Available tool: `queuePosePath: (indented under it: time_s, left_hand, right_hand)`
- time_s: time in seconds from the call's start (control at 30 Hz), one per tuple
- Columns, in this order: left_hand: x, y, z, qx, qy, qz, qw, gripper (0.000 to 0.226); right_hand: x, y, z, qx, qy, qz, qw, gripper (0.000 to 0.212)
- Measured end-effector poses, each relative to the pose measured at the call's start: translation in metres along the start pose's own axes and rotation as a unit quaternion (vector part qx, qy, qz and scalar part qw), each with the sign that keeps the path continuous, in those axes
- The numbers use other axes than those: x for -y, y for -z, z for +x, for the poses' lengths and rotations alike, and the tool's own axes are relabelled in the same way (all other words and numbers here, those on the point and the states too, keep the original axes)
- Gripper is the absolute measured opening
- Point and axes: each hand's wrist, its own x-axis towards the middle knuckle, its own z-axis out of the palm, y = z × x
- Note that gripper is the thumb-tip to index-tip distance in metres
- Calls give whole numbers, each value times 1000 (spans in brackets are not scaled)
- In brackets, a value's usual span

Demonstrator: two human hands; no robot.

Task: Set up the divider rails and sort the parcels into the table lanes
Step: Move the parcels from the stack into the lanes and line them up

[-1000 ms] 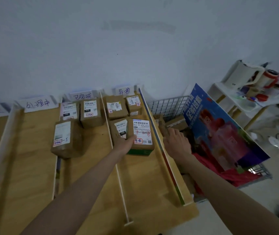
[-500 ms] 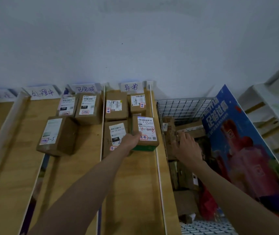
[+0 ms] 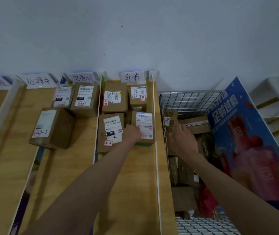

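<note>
Both arms outstretched, left hand reaching forward with palm down, right hand lowered, fingers slightly curled.

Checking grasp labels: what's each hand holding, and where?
Left hand rests on the green-based parcel, at its label's near-left edge. Right hand reaches into the wire basket; a hold cannot be told.

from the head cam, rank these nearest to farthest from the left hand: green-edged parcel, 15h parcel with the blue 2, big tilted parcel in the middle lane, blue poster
1. green-edged parcel: under the left hand, rightmost lane.
2. 15h parcel: just left of the hand, same lane.
3. big tilted parcel and blue poster: both far off, parcel to the left, poster to the right by the wire basket; too close to call.
</note>
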Motion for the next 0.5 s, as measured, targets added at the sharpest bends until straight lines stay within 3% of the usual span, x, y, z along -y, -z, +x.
queuePosePath:
  time_s: [0.13,0.2,0.3,0.37,0.5]
  left_hand:
    - [-1,0,-6,-54,-43,51,996,38]
    - [8,-2,-12,-73,-121,113,984,38]
    - [31,-9,-23,-81,-246,230,938,50]
    - [46,-16,-29,-84,-272,284,916,58]
    - [54,-20,-26,-102,-275,314,903,62]
  right_hand:
    - [0,-2,2,-1,4,7,1000,24]
    - [2,-5,3,5,4,9,1000,27]
    - [8,-12,3,15,9,9,1000,32]
    - [13,-17,2,19,9,11,1000,35]
    - [18,-23,1,30,18,-5,999,39]
